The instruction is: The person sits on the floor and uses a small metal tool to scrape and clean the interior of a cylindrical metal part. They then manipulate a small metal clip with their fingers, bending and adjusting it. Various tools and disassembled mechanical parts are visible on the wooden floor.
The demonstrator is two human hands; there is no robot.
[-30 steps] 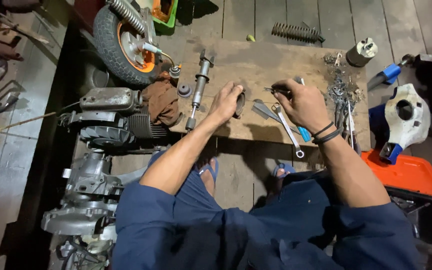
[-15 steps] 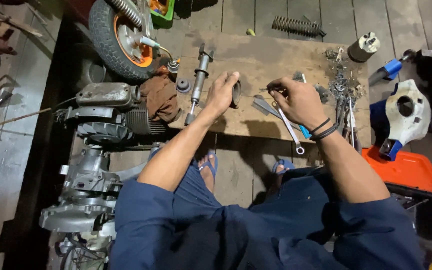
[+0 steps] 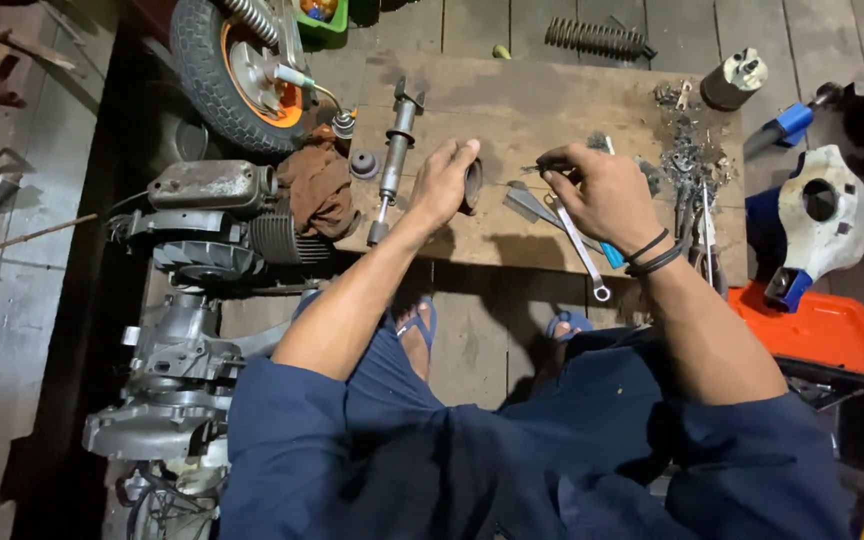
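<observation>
Your left hand (image 3: 442,180) is closed around a short dark metal cylinder (image 3: 472,186), a sleeve-like part, steadying it on edge on the wooden worktop (image 3: 552,100) so its open end faces your other hand. Your right hand (image 3: 597,190) has its grip pinched shut on a small dark slender tool (image 3: 552,163) whose tip points toward nine o'clock at that opening; whether it touches the cylinder I cannot tell. Holding the part braced against the board looks meant to keep it from rolling while the tool is lined up.

Just under your right hand, at about six o'clock from it, a combination wrench (image 3: 577,245) lies beside flat metal pieces, near enough to grab. At three o'clock sits a heap of small hardware (image 3: 687,160). At nine o'clock from your left hand a shock absorber (image 3: 392,160) lies lengthwise, with a brown rag (image 3: 317,190) beyond it. An engine block (image 3: 202,240) rests on the floor at eight o'clock, a wheel (image 3: 237,70) at eleven, and a coil spring (image 3: 597,38) at one o'clock.
</observation>
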